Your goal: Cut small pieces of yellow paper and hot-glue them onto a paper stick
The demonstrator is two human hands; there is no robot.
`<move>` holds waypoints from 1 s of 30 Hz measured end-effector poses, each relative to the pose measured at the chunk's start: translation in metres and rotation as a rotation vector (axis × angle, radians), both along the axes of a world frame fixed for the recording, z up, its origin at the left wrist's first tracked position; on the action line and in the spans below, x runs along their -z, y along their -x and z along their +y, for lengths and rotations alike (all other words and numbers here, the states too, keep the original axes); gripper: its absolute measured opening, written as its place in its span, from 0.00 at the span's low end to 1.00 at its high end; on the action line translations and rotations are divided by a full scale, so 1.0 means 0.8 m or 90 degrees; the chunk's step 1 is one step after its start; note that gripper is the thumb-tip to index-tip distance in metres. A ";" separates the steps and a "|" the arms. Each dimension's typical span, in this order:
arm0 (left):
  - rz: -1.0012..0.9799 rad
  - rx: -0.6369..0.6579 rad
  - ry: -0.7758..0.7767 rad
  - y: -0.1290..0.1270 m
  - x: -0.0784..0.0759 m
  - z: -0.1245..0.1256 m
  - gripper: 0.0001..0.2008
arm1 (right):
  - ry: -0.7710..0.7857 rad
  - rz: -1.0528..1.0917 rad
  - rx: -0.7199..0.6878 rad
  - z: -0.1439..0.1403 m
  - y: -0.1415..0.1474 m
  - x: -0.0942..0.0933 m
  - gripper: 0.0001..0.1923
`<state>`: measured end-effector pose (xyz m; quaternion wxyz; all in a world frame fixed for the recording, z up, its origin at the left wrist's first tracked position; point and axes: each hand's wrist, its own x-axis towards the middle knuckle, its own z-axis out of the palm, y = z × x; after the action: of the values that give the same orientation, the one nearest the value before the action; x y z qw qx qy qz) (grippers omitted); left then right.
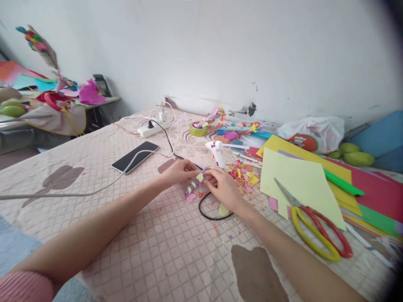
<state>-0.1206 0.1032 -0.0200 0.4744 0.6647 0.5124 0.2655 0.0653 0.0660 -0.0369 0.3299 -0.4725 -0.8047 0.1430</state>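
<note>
While both hands meet mid-frame over the quilted bedspread [126,235], they're pinching a little paper-wrapped stick [194,184] from either end, probably to keep it steady. The left hand [179,171] grips its upper end; the right hand [222,186] pinches the same spot. It's purple with yellow bands and a pale flower bit. Glue gun [216,152] sits just behind, scissors [315,226] lower right.

At centre frame we see a purple stick [194,185] banded with yellow and pink bits. Lower right, our scissors [317,230] have one yellow and one red handle, lying on a pale yellow sheet [299,184]. The bedcover [141,235] is pale pink, quilted in squares, with brown flower shapes. A black phone [134,156] sits left of centre.
</note>
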 end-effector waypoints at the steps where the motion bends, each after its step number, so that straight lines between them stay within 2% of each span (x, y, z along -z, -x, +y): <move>1: 0.002 0.000 0.000 0.000 -0.001 0.000 0.17 | 0.001 -0.002 0.002 0.000 0.000 0.000 0.09; 7: 0.003 0.000 -0.001 0.000 -0.003 -0.002 0.17 | 0.003 -0.029 0.007 0.002 0.001 0.000 0.14; 15: -0.003 0.009 -0.014 0.001 0.001 -0.001 0.17 | 0.012 -0.019 -0.001 0.000 0.005 -0.003 0.10; 23: -0.016 -0.021 -0.015 0.001 0.003 -0.004 0.14 | 0.009 -0.008 0.012 0.000 0.005 0.000 0.10; 30: -0.003 -0.011 -0.025 -0.002 0.003 -0.008 0.14 | 0.006 -0.011 0.011 -0.001 0.005 0.000 0.09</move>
<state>-0.1189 0.0971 -0.0221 0.4602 0.6686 0.5119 0.2814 0.0610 0.0652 -0.0367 0.3221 -0.4819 -0.8028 0.1400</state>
